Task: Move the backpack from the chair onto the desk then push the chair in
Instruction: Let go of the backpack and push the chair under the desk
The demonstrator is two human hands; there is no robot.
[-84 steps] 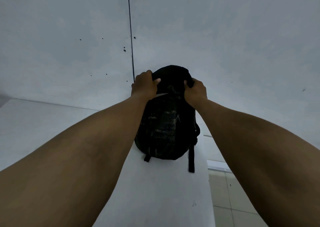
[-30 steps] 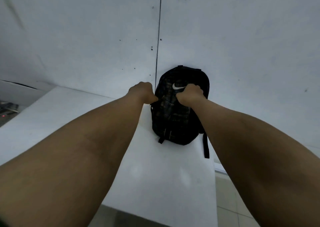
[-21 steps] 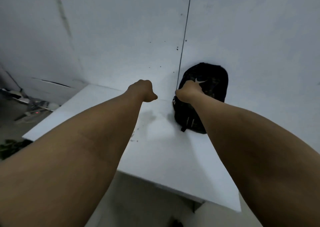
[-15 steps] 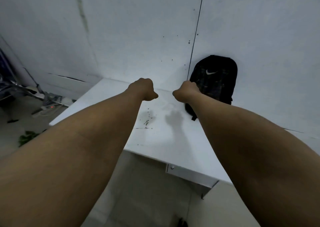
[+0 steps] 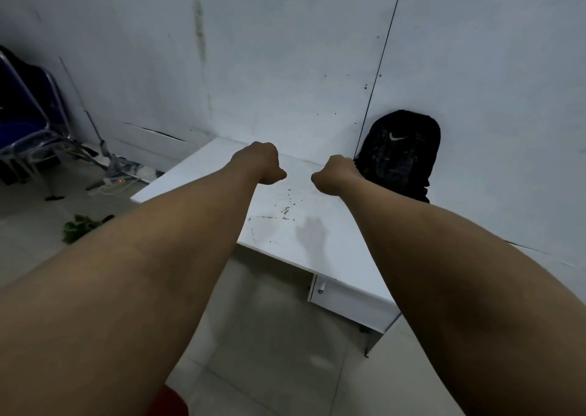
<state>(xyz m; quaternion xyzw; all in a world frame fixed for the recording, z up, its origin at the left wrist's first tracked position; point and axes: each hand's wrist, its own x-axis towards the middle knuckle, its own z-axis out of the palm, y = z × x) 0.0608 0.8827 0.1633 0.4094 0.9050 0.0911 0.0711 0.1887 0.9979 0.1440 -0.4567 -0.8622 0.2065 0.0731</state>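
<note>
Right now I see the backpack (image 5: 400,152) standing on the far right end of the desk (image 5: 298,225), its back leaning against the wall (image 5: 269,67). Its long axis runs upright, rounded top up, and the front face with the white swoosh logo turns toward me. Both arms stretch out over the desk. My left hand (image 5: 258,167) is curled into a loose fist and holds nothing; it hangs above the middle of the desktop, well apart from the bag. My right hand (image 5: 334,174) is also clenched and empty (it overlaps the bag's left edge in this view, so I cannot tell whether the knuckles touch the fabric). A dark blue chair (image 5: 25,117) with a metal frame stands far off to the left by the wall, with a power strip (image 5: 109,185) and cables on the floor near it.
</note>
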